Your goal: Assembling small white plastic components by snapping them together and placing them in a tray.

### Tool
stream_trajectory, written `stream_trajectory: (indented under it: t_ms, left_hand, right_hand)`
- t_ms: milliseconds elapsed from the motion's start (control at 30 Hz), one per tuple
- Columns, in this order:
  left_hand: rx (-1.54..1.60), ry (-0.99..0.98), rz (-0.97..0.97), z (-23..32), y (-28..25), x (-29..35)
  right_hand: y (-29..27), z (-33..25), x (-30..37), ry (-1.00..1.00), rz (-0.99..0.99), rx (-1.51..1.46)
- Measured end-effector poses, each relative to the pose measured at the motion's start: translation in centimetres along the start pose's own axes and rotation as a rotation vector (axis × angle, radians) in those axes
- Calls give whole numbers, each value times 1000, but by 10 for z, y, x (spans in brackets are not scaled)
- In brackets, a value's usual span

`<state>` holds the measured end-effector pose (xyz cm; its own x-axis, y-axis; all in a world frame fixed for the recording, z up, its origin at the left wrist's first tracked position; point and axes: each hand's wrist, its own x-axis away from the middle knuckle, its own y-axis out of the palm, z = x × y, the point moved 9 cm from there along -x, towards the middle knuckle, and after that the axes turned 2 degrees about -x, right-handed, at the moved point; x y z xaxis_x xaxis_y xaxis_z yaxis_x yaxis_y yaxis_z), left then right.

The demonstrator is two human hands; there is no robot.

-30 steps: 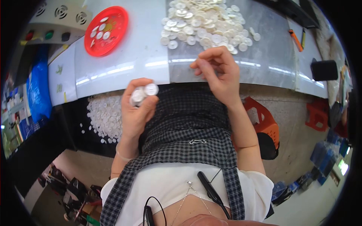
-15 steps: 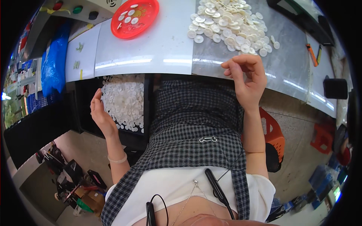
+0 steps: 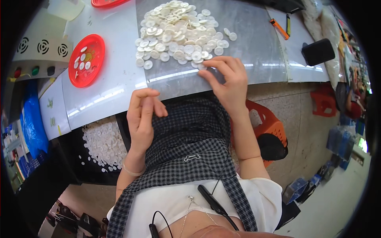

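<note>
R hand [image 3: 231,85]: thumb & index reach in over the bench's [image 3: 254,51] nr edge, tips curved twd each other w/ a small gap showing; one white disc [image 3: 202,66] sits right at those tips, at the pile's nr-right corner. Can't tell if it's pinched or just touched. Other R fingers bent, bunched behind the index. L hand [image 3: 141,119]: over the lap by the bench's nr edge, fingers loosely bent & partly apart, thumb up alongside index; tips well clear of the pile.

Pile of white discs [image 3: 178,33]: just beyond R fingertips, on the bench's grey mid section, running back twd far edge; a couple of strays off its right side. Left of it, twd bench's left end, red plate [image 3: 101,51] w/ a few small white discs [image 3: 82,65]; 2nd red plate [image 3: 108,3] farther back, cut off by the frame. Machine w/ round vents [image 3: 43,59] at left end. Orange tool [image 3: 279,29] & yellow tool [image 3: 288,25] twd right end; black phone-like item [image 3: 318,52] nr bench's nr-right corner. Below nr edge, left of lap: black tray [image 3: 71,158] w/ heap of white discs [image 3: 104,143].
</note>
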<state>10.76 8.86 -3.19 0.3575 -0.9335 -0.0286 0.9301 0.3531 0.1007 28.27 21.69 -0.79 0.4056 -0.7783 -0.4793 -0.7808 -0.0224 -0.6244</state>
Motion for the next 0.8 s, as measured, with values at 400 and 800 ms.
stream_trajectory:
  t_ms: [400, 800]
  left_hand:
    - [217, -243, -174, -26, 42, 8]
    - [159, -91, -42, -15, 22, 3]
  right_hand:
    - [14, -10, 5, 49, -46, -225]
    - [5, -30, -3, -85, -114, -412]
